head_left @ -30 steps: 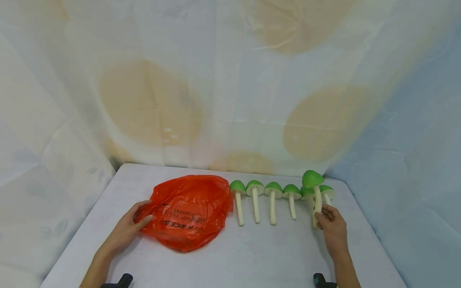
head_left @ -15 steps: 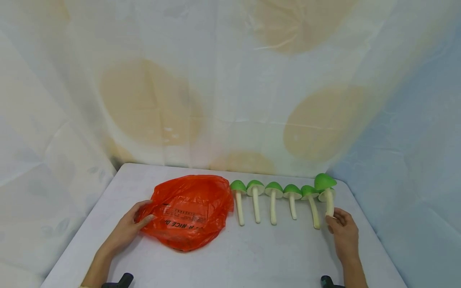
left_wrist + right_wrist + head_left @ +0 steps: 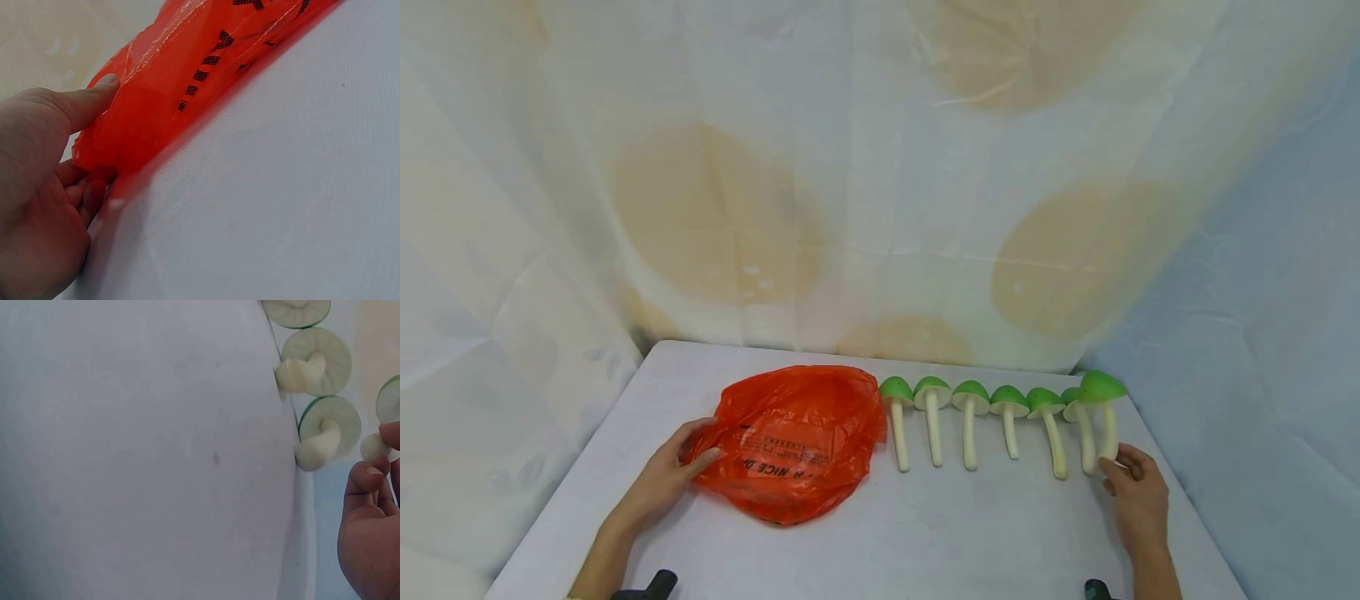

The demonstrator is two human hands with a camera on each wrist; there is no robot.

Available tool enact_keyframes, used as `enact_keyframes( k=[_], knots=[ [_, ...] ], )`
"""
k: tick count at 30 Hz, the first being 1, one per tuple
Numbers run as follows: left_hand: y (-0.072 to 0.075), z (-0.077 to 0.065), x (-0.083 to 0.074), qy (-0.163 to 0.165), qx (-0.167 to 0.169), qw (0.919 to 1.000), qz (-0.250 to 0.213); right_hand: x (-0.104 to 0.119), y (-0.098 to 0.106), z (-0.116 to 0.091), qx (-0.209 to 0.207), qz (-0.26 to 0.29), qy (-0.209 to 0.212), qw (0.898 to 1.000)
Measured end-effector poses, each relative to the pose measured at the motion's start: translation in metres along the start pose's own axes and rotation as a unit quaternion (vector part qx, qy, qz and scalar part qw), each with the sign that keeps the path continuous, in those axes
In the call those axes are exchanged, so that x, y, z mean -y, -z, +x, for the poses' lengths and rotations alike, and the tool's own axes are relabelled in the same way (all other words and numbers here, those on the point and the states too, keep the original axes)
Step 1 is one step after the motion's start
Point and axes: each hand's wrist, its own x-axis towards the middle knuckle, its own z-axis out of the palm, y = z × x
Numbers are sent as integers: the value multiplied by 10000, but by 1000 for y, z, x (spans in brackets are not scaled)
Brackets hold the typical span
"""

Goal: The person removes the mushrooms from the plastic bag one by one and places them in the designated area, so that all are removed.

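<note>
A red plastic bag [image 3: 797,442] with black printing lies on the table's left half. At its left edge my left hand [image 3: 662,479] holds the film, thumb on one side and fingers curled on the other, as the left wrist view shows. My right hand [image 3: 1138,496] pinches the lower stem of a toy mushroom [image 3: 1108,421] with a green cap, at the right end of a row. This mushroom's cap partly covers the cap of its neighbour mushroom [image 3: 1084,433]. In the right wrist view the held mushroom [image 3: 373,447] is partly hidden by my fingers.
Several like mushrooms [image 3: 970,425] lie side by side, caps toward the back, right of the bag. The white table [image 3: 925,542] ends at patterned cloth behind and at the sides. Dark device parts [image 3: 658,583] show near both wrists.
My right hand has carried the mushroom rightward, past two mushrooms now uncovered, and brought it lower at the row's right end. The left hand and the bag have stayed in place.
</note>
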Motion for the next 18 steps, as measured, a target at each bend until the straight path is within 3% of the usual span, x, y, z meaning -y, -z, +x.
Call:
enact_keyframes(
  k=[8, 18],
  knots=[
    [0, 0, 0, 26, -13, 10000, 10, -2, 12, 10, -182, 272, -154, 9993],
    [-1, 1, 2, -55, -12, 10000, 9, -6, 27, 22, -377, 69, -279, 9989]
  ],
)
